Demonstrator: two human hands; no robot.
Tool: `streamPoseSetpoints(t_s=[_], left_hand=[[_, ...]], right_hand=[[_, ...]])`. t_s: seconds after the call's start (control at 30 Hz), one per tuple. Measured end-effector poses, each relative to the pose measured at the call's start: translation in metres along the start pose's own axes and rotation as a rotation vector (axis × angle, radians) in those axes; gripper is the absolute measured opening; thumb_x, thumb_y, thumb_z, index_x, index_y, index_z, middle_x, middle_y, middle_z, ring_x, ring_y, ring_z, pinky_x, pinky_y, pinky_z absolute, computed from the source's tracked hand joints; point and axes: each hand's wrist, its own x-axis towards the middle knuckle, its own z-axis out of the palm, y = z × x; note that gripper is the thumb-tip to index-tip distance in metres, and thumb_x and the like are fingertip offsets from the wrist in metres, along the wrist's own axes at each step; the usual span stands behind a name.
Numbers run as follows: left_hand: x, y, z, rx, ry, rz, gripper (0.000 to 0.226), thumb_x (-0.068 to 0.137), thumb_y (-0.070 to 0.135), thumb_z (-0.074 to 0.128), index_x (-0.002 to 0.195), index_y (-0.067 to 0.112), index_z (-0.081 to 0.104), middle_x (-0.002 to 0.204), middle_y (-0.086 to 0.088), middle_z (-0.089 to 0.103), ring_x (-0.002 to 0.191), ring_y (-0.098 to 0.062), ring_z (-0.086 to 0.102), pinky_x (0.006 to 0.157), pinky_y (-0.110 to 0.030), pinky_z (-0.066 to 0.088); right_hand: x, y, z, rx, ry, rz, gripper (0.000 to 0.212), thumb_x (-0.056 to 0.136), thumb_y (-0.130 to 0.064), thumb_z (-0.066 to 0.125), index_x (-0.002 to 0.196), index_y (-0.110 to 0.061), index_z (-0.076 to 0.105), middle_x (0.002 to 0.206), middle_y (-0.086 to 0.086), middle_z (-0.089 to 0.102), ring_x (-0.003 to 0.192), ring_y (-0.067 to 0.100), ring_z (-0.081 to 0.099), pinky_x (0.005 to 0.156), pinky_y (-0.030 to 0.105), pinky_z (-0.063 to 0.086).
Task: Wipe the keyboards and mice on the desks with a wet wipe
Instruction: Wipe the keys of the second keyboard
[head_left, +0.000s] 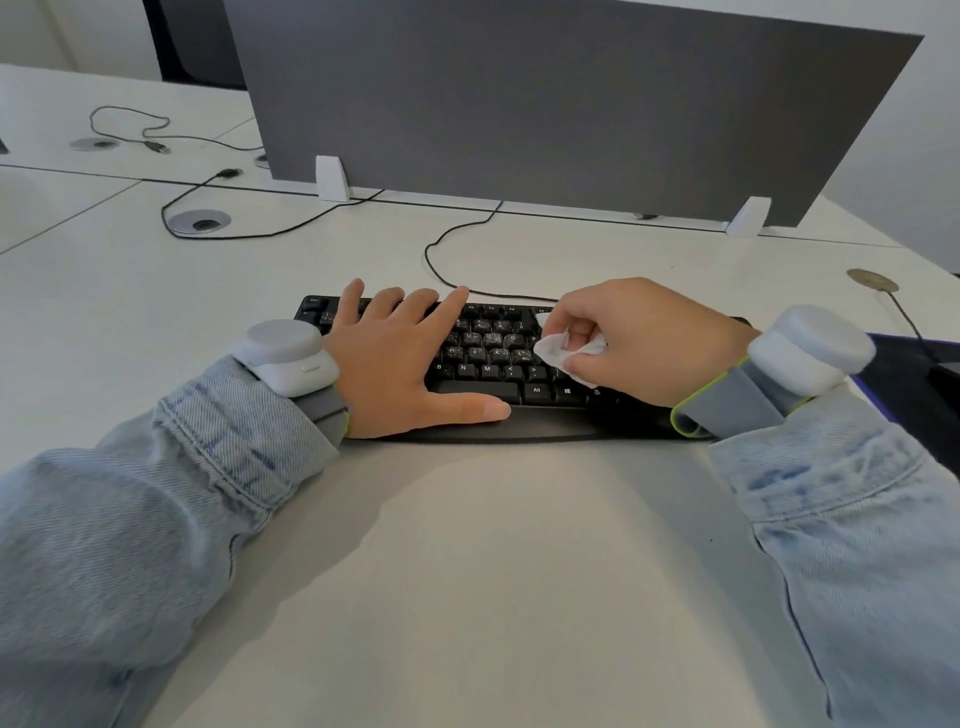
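Note:
A black wired keyboard (488, 364) lies on the white desk (467, 545) in front of me. My left hand (395, 358) rests flat on its left half, fingers spread, thumb along the front edge. My right hand (639, 343) is closed around a crumpled white wet wipe (553, 349) and presses it onto the keys right of centre. The middle keys look speckled with wet residue. The keyboard's right end is hidden under my right hand and wrist. At the far right edge sits a dark object (948, 376), perhaps a mouse, mostly cut off.
A grey divider panel (571, 104) on white feet stands behind the keyboard. The keyboard cable (441, 244) loops back toward it. Loose cables and round cable grommets (200, 221) lie at the left. A dark mat (914, 384) sits at the right edge.

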Motion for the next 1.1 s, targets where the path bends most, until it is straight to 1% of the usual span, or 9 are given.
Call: streamPoseSetpoints(t_s=[0.13,0.27,0.33,0.47,0.53,0.7,0.8,0.93,1.1], left_hand=[[0.0,0.0,0.0,-0.004,-0.004,-0.001,0.129,0.054,0.102,0.009,0.16,0.028,0.001,0.16,0.006,0.025,0.148,-0.025,0.021,0.122,-0.059,0.0],[0.0,0.001,0.0,-0.016,-0.006,-0.004,0.129,0.055,0.102,0.008,0.16,0.029,0.0,0.16,0.005,0.024,0.149,-0.025,0.02,0.122,-0.059,0.0],[0.0,0.001,0.0,-0.014,-0.004,-0.003,0.129,0.055,0.102,0.008,0.16,0.028,0.0,0.16,0.005,0.024,0.149,-0.025,0.02,0.122,-0.059,0.0],[0.0,0.0,0.0,-0.009,-0.008,-0.006,0.129,0.055,0.102,0.007,0.16,0.028,-0.001,0.16,0.005,0.024,0.149,-0.025,0.019,0.122,-0.059,0.0],[0.001,0.0,0.0,-0.006,-0.009,-0.005,0.129,0.055,0.102,0.007,0.16,0.028,-0.001,0.16,0.005,0.025,0.148,-0.025,0.02,0.122,-0.059,0.001],[0.001,0.001,-0.001,-0.001,-0.002,-0.003,0.128,0.055,0.101,0.006,0.16,0.028,0.0,0.16,0.004,0.026,0.148,-0.026,0.021,0.122,-0.059,0.001],[0.001,0.001,0.0,0.0,0.003,-0.006,0.128,0.056,0.101,0.006,0.16,0.028,0.0,0.16,0.004,0.026,0.147,-0.026,0.022,0.122,-0.059,0.002],[0.001,0.001,0.0,0.004,-0.006,-0.003,0.129,0.055,0.101,0.006,0.16,0.028,0.0,0.159,0.004,0.026,0.147,-0.026,0.022,0.122,-0.06,0.002],[0.0,0.001,-0.001,0.008,-0.015,0.0,0.129,0.054,0.102,0.008,0.16,0.028,-0.001,0.159,0.004,0.025,0.147,-0.025,0.021,0.122,-0.059,0.0]], right_hand=[[0.006,-0.001,0.006,0.002,0.099,0.005,0.007,0.087,-0.03,0.064,0.089,-0.024,0.067,0.08,-0.013,0.058,0.082,0.012,0.055,0.068,0.026,0.037],[0.007,0.001,0.009,0.003,0.22,-0.005,0.005,0.089,-0.028,0.062,0.09,-0.024,0.063,0.101,-0.002,0.052,0.092,0.017,0.049,0.076,0.029,0.039],[0.006,-0.001,0.005,-0.001,0.253,-0.034,0.006,0.091,-0.028,0.059,0.09,-0.023,0.06,0.096,-0.003,0.056,0.088,0.017,0.05,0.073,0.028,0.038],[0.003,-0.009,0.001,-0.024,0.141,-0.073,0.007,0.09,-0.03,0.062,0.086,-0.024,0.062,0.074,-0.015,0.052,0.076,0.011,0.048,0.061,0.025,0.034],[0.003,-0.008,0.005,-0.038,0.097,-0.061,0.007,0.09,-0.03,0.063,0.087,-0.024,0.066,0.078,-0.014,0.055,0.079,0.011,0.049,0.064,0.026,0.036],[0.008,-0.004,0.008,-0.053,0.171,0.014,0.009,0.09,-0.029,0.061,0.09,-0.023,0.068,0.083,-0.007,0.056,0.085,0.014,0.051,0.07,0.027,0.037],[0.007,-0.01,0.01,0.01,0.14,-0.001,0.011,0.089,-0.027,0.06,0.088,-0.025,0.07,0.084,-0.007,0.061,0.085,0.013,0.054,0.068,0.027,0.039],[0.007,-0.01,0.011,0.027,0.103,0.0,0.011,0.088,-0.028,0.061,0.088,-0.026,0.072,0.082,-0.009,0.062,0.082,0.011,0.055,0.059,0.014,0.035],[0.002,-0.005,0.004,0.067,-0.002,0.013,0.014,0.087,-0.036,0.06,0.091,-0.027,0.071,0.083,-0.013,0.062,0.082,0.011,0.056,0.066,0.025,0.038]])
